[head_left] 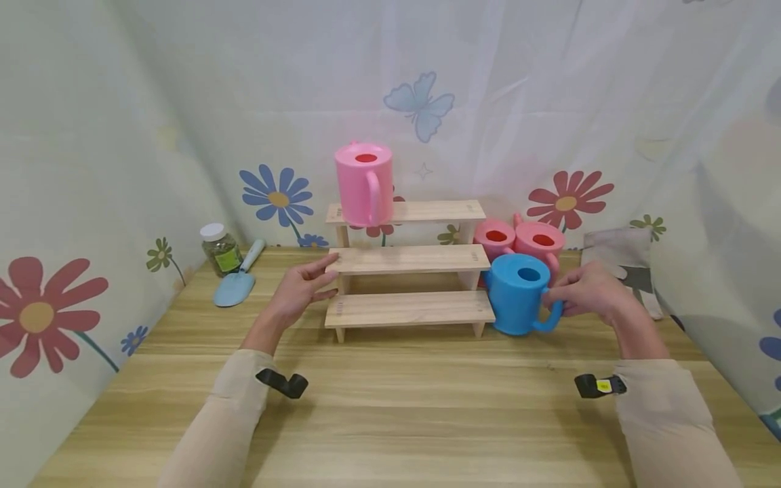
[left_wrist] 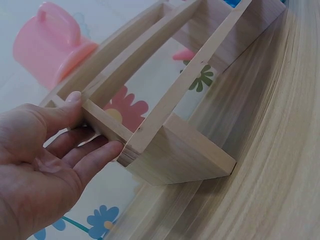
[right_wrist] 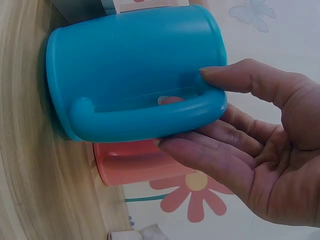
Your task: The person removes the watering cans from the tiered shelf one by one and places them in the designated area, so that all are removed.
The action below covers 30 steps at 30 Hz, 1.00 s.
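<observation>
A three-tier wooden stand (head_left: 409, 308) stands on the table. At its left end my left hand (head_left: 300, 288) holds the middle tier, the thumb (left_wrist: 74, 99) on the upper side and the fingers against the side. A pink watering can (head_left: 354, 186) sits at the left of the top tier, its handle towards me. Right of the stand, a blue watering can (head_left: 515, 298) stands upright on the table. My right hand (right_wrist: 280, 135) grips its handle (right_wrist: 145, 122), thumb near the upper joint and fingers behind. Two more pink watering cans (head_left: 495, 227) (head_left: 537, 230) are partly hidden behind the blue one.
At the back left are a jar (head_left: 221, 251) with a white lid and a light blue hand trowel (head_left: 234, 288). A grey cloth-like item (head_left: 619, 247) lies at the back right, partly behind my right hand. A flower-printed curtain (head_left: 421, 41) encloses the table's back and sides.
</observation>
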Tool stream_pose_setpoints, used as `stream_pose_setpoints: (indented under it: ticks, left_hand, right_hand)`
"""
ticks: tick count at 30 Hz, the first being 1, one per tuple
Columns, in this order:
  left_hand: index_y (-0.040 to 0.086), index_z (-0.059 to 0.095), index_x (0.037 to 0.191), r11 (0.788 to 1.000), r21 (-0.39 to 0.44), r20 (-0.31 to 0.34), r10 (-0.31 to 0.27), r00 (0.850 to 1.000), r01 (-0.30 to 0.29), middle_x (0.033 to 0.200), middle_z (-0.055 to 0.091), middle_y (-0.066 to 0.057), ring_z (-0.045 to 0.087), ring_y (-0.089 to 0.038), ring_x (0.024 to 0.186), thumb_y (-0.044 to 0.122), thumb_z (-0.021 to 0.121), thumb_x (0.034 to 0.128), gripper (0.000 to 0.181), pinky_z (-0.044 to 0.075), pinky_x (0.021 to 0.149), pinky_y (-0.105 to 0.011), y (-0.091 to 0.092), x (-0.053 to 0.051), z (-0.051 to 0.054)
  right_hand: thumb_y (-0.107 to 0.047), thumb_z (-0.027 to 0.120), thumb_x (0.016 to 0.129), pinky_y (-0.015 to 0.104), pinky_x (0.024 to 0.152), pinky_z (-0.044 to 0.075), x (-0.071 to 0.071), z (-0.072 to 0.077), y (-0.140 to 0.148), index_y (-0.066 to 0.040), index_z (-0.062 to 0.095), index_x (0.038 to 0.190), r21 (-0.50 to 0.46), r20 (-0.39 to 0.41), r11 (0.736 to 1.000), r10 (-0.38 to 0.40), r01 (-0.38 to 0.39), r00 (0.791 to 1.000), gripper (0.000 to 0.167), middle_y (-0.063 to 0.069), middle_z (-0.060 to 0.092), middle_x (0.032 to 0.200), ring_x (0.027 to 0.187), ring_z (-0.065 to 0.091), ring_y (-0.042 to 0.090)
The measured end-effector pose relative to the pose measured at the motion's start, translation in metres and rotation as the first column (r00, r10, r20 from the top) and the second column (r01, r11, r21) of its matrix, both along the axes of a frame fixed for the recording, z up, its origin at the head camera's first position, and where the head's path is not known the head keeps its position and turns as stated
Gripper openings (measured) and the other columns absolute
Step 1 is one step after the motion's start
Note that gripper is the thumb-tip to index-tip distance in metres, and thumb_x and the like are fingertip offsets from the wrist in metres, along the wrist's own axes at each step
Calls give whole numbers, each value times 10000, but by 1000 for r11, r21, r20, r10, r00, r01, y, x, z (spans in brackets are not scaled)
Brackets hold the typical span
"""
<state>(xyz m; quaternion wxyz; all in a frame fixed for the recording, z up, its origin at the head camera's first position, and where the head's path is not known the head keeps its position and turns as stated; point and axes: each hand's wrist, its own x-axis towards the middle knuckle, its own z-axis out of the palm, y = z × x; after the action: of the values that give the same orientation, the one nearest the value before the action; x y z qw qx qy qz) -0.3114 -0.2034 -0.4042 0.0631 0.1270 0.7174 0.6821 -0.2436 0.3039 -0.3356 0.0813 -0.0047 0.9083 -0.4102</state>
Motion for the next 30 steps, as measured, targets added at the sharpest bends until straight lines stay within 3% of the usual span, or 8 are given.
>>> stream_pose_setpoints:
  ticks: [15,21,24,27,30]
  left_hand:
    - [104,455,1511,1000,-13,4,0,1000,0,1601,327,-71,380,-276,1417,193,619,1011,533,547,962,-369,1,1,2]
    - [99,457,1509,1000,-11,5,1,1000,-1,1601,330,-74,381,-277,1417,192,622,1009,535,548,961,-370,1,1,2]
    - [103,452,1512,1000,-13,9,0,1000,1,1602,327,-75,381,-279,1416,192,621,1010,537,548,960,-367,1,1,2]
    - [102,449,1513,1000,-10,10,-1,1000,1,1602,327,-77,380,-280,1417,189,620,1010,538,548,961,-367,1,1,2]
    - [101,452,1512,1000,-10,8,-1,1000,1,1602,328,-70,375,-275,1420,193,622,1010,538,547,963,-364,1,1,2]
  right_hand:
    - [-241,800,874,466,822,607,-5,-6,2,96,707,1073,1,24,1000,15,-15,1000,402,181,728,959,871,729,326]
    - [-369,789,871,496,856,597,3,7,0,87,628,1268,105,6,994,16,-17,1000,626,235,672,1156,971,695,355]
    - [-441,771,870,480,816,608,11,18,0,73,601,1317,149,-44,989,14,-7,999,702,248,654,1201,1010,661,377]
    - [-471,730,898,476,790,603,17,26,-4,36,599,1341,114,-151,993,-16,34,988,686,241,628,1230,1096,575,413]
    - [-491,697,917,405,778,593,21,28,-13,-11,613,1350,19,-300,995,-88,98,950,652,222,609,1265,1155,515,410]
